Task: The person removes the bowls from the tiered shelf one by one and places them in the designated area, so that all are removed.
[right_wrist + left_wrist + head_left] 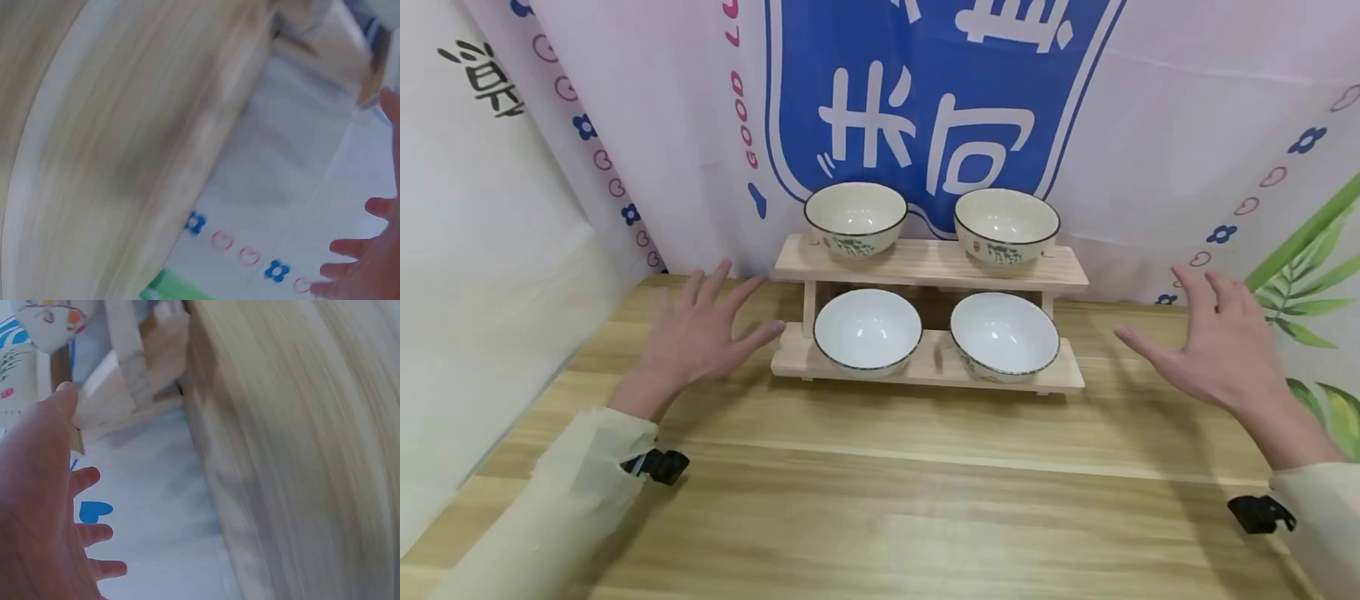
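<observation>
On my feed I see a cream left sleeve [553, 496] and a matching right sleeve [1328, 521], both long. A small black block [662, 465] juts from the left cuff, another black block [1258, 513] from the right. My left hand [696, 337] and right hand [1232, 350] are bare.

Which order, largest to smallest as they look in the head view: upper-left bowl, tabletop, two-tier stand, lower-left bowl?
1. Tabletop
2. Two-tier stand
3. Upper-left bowl and lower-left bowl: too alike to rank surely.
</observation>
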